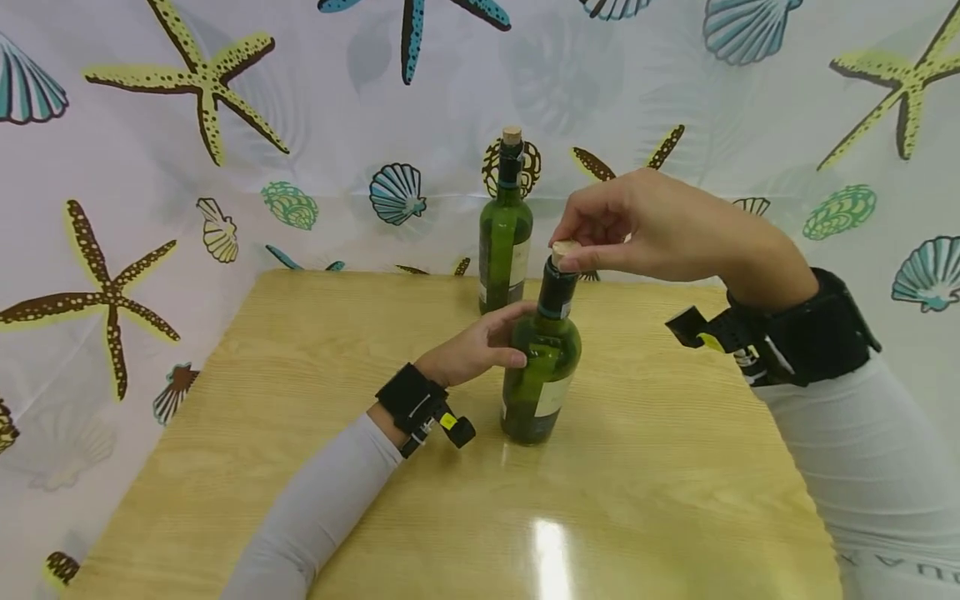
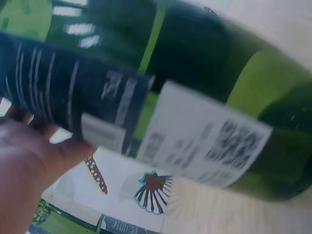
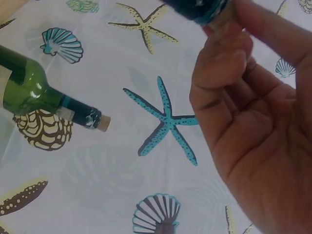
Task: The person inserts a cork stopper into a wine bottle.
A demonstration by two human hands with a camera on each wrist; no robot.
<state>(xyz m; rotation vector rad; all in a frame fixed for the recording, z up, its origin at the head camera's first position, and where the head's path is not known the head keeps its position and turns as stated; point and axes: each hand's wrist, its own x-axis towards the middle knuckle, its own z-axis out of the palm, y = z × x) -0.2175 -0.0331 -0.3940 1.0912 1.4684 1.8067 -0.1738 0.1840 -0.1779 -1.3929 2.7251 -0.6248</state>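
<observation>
1. The step in hand appears to be work on the cork (image 1: 564,250) at the mouth of the near bottle (image 1: 542,367); whether it is being pressed in or drawn out, I cannot tell.
2. The right hand (image 1: 648,223) pinches that cork between thumb and fingertips, its other fingers bent inward.
3. The left hand (image 1: 474,346) is part closed about the left side of the near bottle, thumb on the near face, fingers partly hidden behind the glass.
4. The near bottle stands around the middle of the table (image 1: 660,450), leaning right in the head view; whether its base sits flat is unclear.
5. Either way, the next move would seem to call for a firm left hold and force straight along the neck.
6. The far bottle (image 1: 505,229), with 1 cork (image 1: 512,136) in its mouth, stands upright near the table's far edge, untouched.
7. The table has pale wood grain and a bright glare patch (image 1: 551,550) on its near side.
8. Beyond it and to the left, white cloth (image 1: 465,100) printed with starfish and shells hides the room.
</observation>
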